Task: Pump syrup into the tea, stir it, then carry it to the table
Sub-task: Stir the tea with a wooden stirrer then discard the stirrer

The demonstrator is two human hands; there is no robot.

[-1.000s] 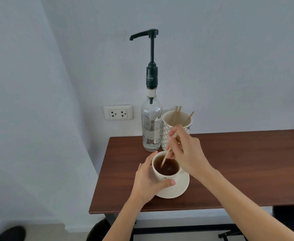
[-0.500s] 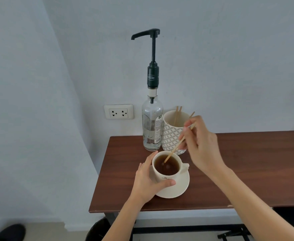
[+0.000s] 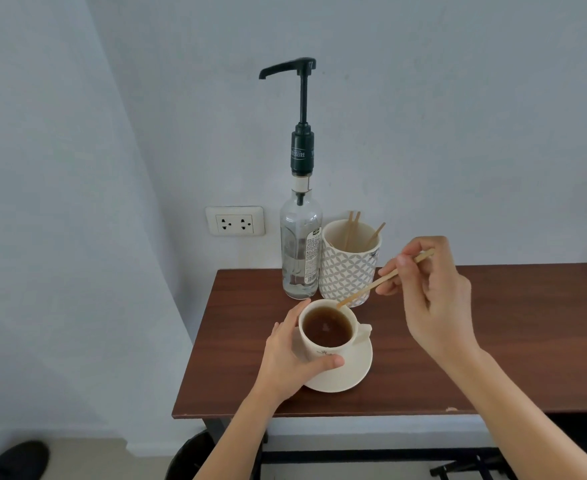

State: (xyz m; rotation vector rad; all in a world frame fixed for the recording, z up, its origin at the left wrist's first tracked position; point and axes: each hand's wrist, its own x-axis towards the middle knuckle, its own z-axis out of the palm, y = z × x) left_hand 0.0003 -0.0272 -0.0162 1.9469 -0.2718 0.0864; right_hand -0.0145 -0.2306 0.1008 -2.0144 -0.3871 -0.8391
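A cream cup of dark tea [image 3: 326, 329] stands on a cream saucer [image 3: 352, 374] near the left end of a brown wooden table [image 3: 493, 341]. My left hand [image 3: 288, 355] wraps around the cup's left side. My right hand [image 3: 430, 296] pinches a thin wooden stir stick [image 3: 368, 291], held slanted to the right of the cup. The stick's lower tip is at the cup's far rim, just above the tea. Behind the cup a clear glass syrup bottle [image 3: 300, 251] with a tall black pump [image 3: 302, 98] stands against the wall.
A patterned white holder [image 3: 349, 271] with several wooden sticks stands right of the bottle, close behind the cup. A wall socket [image 3: 235, 221] sits left of the bottle. The table's left edge and front edge are near the saucer. A dark shoe [image 3: 15, 459] is on the floor.
My right hand has moved up and to the right, drawing the stick out of the tea to the cup's rim. My left hand has stayed on the cup.
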